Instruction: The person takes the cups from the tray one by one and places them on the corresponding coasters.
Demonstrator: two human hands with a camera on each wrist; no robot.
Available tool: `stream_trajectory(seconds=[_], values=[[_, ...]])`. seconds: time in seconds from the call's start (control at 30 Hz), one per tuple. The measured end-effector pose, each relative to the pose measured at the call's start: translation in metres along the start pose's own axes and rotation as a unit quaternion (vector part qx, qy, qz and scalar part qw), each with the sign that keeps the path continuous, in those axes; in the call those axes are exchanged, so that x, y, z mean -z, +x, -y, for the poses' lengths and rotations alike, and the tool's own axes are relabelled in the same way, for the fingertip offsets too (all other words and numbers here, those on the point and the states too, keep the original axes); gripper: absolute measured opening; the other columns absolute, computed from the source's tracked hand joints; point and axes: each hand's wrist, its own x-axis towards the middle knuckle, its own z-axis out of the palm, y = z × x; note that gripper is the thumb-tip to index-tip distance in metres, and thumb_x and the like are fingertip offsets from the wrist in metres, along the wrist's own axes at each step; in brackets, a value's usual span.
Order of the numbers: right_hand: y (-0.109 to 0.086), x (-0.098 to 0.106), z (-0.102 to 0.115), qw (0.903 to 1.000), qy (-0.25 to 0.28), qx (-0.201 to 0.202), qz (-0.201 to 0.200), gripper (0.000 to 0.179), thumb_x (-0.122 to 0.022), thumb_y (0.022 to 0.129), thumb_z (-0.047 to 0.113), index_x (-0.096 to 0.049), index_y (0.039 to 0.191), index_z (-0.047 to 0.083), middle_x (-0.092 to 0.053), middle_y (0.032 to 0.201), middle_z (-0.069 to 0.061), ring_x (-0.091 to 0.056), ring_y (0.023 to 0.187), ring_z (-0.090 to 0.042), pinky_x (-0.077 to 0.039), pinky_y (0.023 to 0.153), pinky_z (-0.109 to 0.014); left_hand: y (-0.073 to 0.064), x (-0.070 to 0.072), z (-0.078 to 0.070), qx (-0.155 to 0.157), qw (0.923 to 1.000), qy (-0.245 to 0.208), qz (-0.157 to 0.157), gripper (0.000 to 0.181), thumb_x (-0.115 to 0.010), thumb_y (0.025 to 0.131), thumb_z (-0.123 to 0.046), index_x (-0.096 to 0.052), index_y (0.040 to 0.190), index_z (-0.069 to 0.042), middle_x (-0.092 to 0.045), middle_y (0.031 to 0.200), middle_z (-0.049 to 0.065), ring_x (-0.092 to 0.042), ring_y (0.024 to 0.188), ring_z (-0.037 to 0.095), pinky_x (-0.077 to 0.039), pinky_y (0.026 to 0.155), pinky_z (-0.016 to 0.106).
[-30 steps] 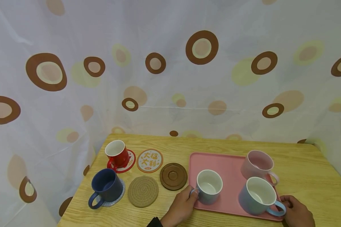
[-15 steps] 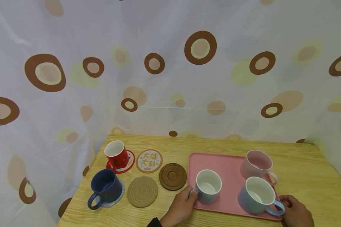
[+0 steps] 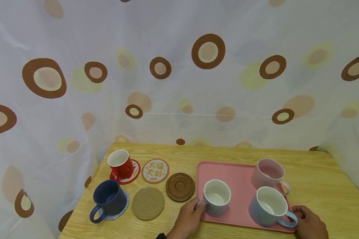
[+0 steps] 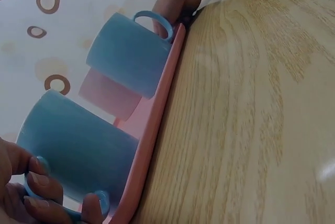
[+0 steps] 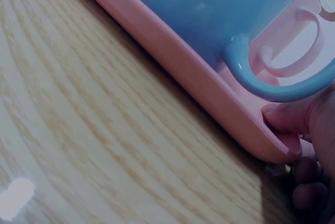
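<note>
My left hand (image 3: 187,216) has its fingers curled round the handle of a small blue mug (image 4: 78,140), which stands upright at the left end of a pink tray (image 3: 242,172). At the tray's near right corner, my right hand (image 3: 311,223) pinches the rim, thumb inside and fingers outside in the right wrist view. Close beside that hand stands a larger light blue mug (image 3: 258,209), its handle (image 5: 272,92) over the thumb. Behind it a pink mug (image 3: 261,181) stands on the tray, handle to the right.
Left on the wooden table (image 3: 209,150) are a red mug (image 3: 124,168) and a navy mug (image 3: 115,200), each on a coaster. A brown wooden coaster (image 3: 180,187), a woven coaster (image 3: 148,203) and a printed coaster (image 3: 155,170) lie between them and the tray. A patterned curtain (image 3: 167,126) hangs behind.
The whole head view has shifted slightly, so everything sits a little further left and lower. The hands keep their holds on the mug handle and the tray corner.
</note>
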Motion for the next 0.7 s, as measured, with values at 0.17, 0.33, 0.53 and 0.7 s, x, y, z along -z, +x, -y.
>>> stream_trajectory(seconds=[0.17, 0.33, 0.53, 0.7], values=[[-0.001, 0.001, 0.001, 0.9999, -0.009, 0.004, -0.006, 0.051, -0.052, 0.101, 0.040, -0.058, 0.121, -0.007, -0.067, 0.089, 0.000, -0.059, 0.077, -0.014, -0.043, 0.066, -0.031, 0.003, 0.013, -0.005, 0.013, 0.9988, -0.032, -0.035, 0.036, -0.054, 0.104, -0.032, -0.056, 0.079, -0.007, -0.049, 0.071, -0.004, -0.047, 0.067, 0.007, -0.038, 0.061, 0.023], [0.000, 0.002, 0.001, 0.9999, -0.012, 0.006, -0.009, 0.053, -0.053, 0.101, 0.042, -0.059, 0.120, -0.006, -0.067, 0.089, 0.000, -0.059, 0.078, -0.014, -0.043, 0.067, -0.030, 0.018, 0.046, -0.009, 0.029, 0.9910, -0.074, -0.108, 0.037, -0.054, 0.105, -0.029, -0.056, 0.083, 0.001, -0.052, 0.078, 0.003, -0.055, 0.074, 0.015, -0.046, 0.065, 0.026], [0.000, 0.000, 0.000, 0.9997, -0.017, 0.007, -0.015, 0.051, -0.052, 0.101, 0.041, -0.060, 0.118, -0.006, -0.067, 0.088, 0.000, -0.059, 0.077, -0.013, -0.043, 0.067, -0.031, 0.042, 0.096, 0.007, 0.050, 0.9741, -0.058, -0.213, 0.037, -0.049, 0.107, -0.027, -0.053, 0.084, 0.001, -0.049, 0.079, 0.008, -0.052, 0.074, 0.020, -0.041, 0.065, 0.027], [0.001, -0.001, 0.001, 0.9989, -0.030, 0.014, -0.032, 0.044, -0.052, 0.101, 0.037, -0.063, 0.114, -0.003, -0.067, 0.088, 0.000, -0.059, 0.079, -0.013, -0.042, 0.069, -0.031, 0.052, 0.128, 0.022, 0.075, 0.9646, -0.046, -0.249, 0.038, -0.043, 0.109, -0.030, -0.053, 0.089, 0.001, -0.046, 0.084, 0.009, -0.046, 0.079, 0.021, -0.037, 0.068, 0.030]])
